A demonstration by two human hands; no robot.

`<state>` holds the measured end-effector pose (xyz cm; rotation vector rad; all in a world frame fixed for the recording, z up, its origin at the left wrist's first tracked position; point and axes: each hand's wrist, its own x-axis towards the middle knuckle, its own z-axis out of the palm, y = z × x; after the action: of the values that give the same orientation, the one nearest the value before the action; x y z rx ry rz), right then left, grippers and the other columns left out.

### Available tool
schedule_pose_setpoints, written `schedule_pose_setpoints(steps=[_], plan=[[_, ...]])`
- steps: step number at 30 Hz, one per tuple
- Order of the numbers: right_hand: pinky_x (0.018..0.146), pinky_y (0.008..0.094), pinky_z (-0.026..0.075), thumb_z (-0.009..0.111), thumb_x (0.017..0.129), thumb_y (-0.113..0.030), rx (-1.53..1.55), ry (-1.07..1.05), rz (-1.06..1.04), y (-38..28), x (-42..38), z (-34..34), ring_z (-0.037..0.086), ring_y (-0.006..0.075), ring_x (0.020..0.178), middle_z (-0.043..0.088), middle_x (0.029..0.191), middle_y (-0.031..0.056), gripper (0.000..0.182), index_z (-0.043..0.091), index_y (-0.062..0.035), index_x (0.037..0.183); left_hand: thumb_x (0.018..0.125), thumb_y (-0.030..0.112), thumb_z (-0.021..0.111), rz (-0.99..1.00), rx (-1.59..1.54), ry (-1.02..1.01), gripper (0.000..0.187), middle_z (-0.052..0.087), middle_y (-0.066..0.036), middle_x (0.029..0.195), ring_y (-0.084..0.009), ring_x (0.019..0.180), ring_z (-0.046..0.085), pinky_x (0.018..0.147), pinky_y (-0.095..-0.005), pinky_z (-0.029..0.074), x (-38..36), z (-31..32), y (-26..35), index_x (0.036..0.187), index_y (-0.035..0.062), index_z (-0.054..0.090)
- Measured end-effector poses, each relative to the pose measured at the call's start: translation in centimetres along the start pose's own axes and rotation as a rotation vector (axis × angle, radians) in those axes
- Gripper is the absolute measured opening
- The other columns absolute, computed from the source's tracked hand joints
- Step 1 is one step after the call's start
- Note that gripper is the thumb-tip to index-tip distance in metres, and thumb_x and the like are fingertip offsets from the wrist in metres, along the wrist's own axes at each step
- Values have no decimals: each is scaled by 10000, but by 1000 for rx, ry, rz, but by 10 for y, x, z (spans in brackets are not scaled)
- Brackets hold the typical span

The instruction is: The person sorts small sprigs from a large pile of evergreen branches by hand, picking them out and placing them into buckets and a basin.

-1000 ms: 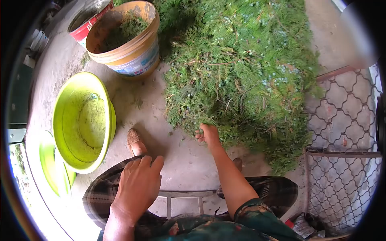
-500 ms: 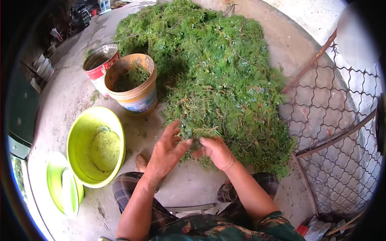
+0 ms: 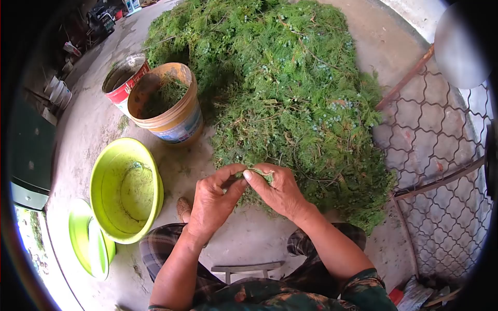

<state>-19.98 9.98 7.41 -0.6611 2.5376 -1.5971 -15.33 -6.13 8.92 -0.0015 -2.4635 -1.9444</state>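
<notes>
Centrally, a green sprig (image 3: 259, 175) is pinched between the left hand (image 3: 213, 203) and the right hand (image 3: 280, 192), held together at the near edge of the heap (image 3: 290, 88). Bare floor (image 3: 244, 233) is left open below the hands. At left, a green basin (image 3: 124, 189) is seen; an orange bucket (image 3: 168, 106) stands at upper left, touching the heap's edge. Wire fencing (image 3: 441, 171) bounds the right.

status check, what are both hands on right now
Left hand and right hand together, grip pinching a green sprig. At the near edge of the greenery pile. Lime basin to the left, nothing blocking.
</notes>
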Motion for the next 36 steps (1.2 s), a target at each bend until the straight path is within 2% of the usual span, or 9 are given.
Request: schedule_pose_setpoints(steps=[6,14,16,26,28,29,32,35,36], plan=[[556,416,460,579,886,-195,-182,130,-267,-9,8,14,580,338,610,573,656,145,234,582,-21,730,869,3,618,-76,-79,75,181,655,2,838,-35,751,563,679,-211,478,-1,-8,0,1048,-11,632],[530,391,442,562,903,-170,51,-9,-117,-20,5,24,563,310,576,558,644,140,220,572,-15,747,858,8,640,-316,-572,54,173,661,-4,869,-35,740,556,684,-197,468,-12,-33,2,1029,-19,640],[527,385,439,563,905,-170,16,-61,-133,-22,6,22,561,302,570,556,642,137,218,572,-13,753,855,-3,641,-134,-231,1,179,664,-13,876,-42,770,561,715,-202,468,-14,-36,-1,1033,-11,646],[536,377,461,590,890,-174,16,-195,-220,-29,9,10,582,284,593,579,654,123,202,591,-14,767,838,-21,651,-258,-442,-73,192,667,-2,870,-52,794,563,728,-211,468,-18,-47,13,1029,1,663],[538,378,463,591,889,-171,-80,-156,-293,-26,9,14,583,285,591,587,661,124,201,587,-13,766,865,30,644,-97,-133,53,147,660,19,790,-19,617,547,471,-169,375,-18,-41,7,1012,23,657],[540,376,463,590,887,-163,-128,-133,-355,-24,10,15,582,290,588,588,661,125,198,581,-8,764,865,30,644,-94,-134,55,147,660,19,790,-19,617,547,471,-169,375,-18,-40,6,1012,23,657],[536,364,471,584,887,-152,-135,-116,-361,-28,10,14,592,274,582,595,655,117,194,571,-11,754,863,9,634,-43,-92,112,136,656,11,767,-27,601,546,491,-181,405,-18,-37,8,995,24,663],[521,334,489,576,893,-153,26,-71,-287,-21,4,15,612,222,583,613,659,94,189,575,-27,752,841,-36,618,-149,-307,96,161,673,-20,841,-55,788,584,717,-217,481,-18,-46,2,995,-24,662],[513,315,500,572,897,-157,147,-15,-263,-21,4,16,621,191,587,625,670,81,186,583,-35,757,849,-25,605,-59,149,305,140,673,-26,835,-59,763,583,689,-220,482,-17,-56,-12,977,-26,661]])
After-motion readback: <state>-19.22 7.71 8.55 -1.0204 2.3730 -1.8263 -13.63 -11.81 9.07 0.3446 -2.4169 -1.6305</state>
